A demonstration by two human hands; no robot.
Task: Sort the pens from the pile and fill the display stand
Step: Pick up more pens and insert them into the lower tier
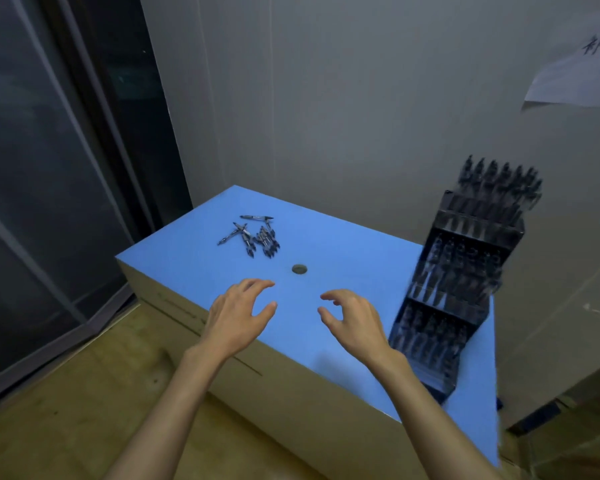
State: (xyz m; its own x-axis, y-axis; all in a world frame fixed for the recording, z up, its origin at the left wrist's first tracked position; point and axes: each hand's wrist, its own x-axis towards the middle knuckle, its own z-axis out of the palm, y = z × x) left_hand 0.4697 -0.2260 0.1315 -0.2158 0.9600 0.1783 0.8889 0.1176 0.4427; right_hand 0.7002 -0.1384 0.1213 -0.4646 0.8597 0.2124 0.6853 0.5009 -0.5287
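A loose pile of several dark pens (255, 237) lies on the far left part of the blue tabletop (343, 244). A black tiered display stand (461, 271) stands on the right side of the table, its rows holding many dark pens, blurred. My left hand (238, 315) hovers over the near part of the table, fingers spread, holding nothing. My right hand (354, 320) hovers beside it, fingers curled apart, also empty. Both hands are well short of the pile.
A small round hole (299, 269) sits in the tabletop between the pile and my hands. A grey wall runs behind, with a paper sheet (575, 74) at upper right. Dark glass panels (49, 168) stand at left; a wooden floor (84, 393) lies below.
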